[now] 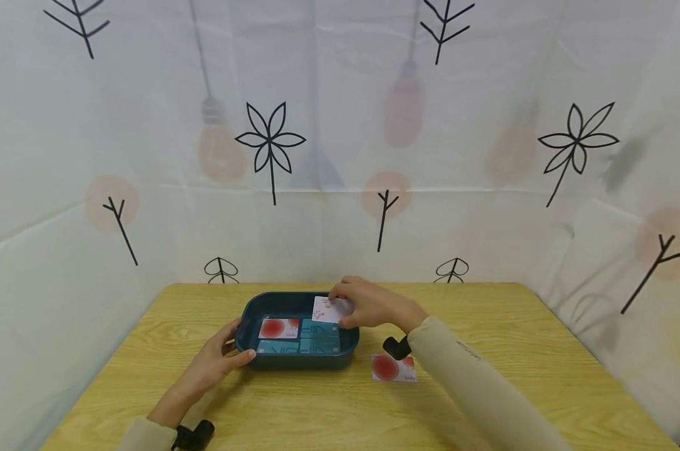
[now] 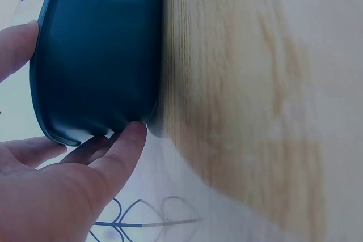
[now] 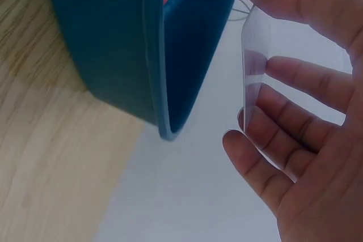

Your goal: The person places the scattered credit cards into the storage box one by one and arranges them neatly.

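Note:
A dark teal tray [image 1: 300, 361] with rounded corners sits on the table. My left hand [image 1: 209, 363] grips its left end, thumb at the near rim; in the left wrist view, fingers [image 2: 122, 157] curl against the outer wall. Inside lie a white card with a red circle [image 1: 278, 328] and several blue cards [image 1: 320, 335]. Over the tray's far right part, my right hand [image 1: 374, 305] holds a white card with a red floral print [image 1: 330, 309] by its edges. The right wrist view shows that card [image 3: 253, 66] edge-on between thumb and fingers, apart from the tray wall.
Another red-circle card [image 1: 393, 368] lies on the wooden table [image 1: 295, 407], right of the tray and under the right wrist. A white printed curtain [image 1: 329, 232] hangs behind the table's far edge and along both sides.

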Action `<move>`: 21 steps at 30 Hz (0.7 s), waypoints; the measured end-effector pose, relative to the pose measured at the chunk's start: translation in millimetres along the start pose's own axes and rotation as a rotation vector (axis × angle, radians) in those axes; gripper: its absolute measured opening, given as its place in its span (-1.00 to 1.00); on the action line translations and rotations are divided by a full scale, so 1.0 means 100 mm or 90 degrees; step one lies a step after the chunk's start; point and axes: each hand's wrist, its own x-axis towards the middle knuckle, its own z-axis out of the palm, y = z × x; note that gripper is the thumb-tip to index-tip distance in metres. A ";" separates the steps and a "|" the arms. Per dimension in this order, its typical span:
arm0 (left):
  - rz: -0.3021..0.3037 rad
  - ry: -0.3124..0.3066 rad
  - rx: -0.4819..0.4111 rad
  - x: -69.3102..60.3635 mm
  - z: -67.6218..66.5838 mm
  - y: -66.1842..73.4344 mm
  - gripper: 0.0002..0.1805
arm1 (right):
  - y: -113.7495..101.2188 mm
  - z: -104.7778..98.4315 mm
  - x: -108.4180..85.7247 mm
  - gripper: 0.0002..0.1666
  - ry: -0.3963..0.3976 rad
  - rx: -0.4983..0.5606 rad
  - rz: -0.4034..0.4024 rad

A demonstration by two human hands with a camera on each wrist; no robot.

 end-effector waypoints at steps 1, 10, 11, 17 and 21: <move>0.000 0.000 0.001 0.00 0.00 0.00 -0.14 | -0.01 0.00 0.02 -0.46 -0.002 -0.001 -0.005; -0.001 0.002 0.001 -0.01 -0.01 0.00 -0.13 | -0.09 0.06 0.25 -0.47 -0.018 -0.007 -0.040; -0.001 0.002 0.001 -0.01 -0.01 0.00 -0.13 | -0.10 0.07 0.28 -0.48 -0.021 -0.012 -0.043; 0.000 0.006 0.009 -0.01 -0.01 0.00 -0.11 | -0.14 0.11 0.43 -0.51 -0.036 -0.039 -0.058; 0.000 0.006 0.008 -0.01 0.00 0.01 -0.12 | -0.16 0.14 0.52 -0.51 -0.042 -0.052 -0.058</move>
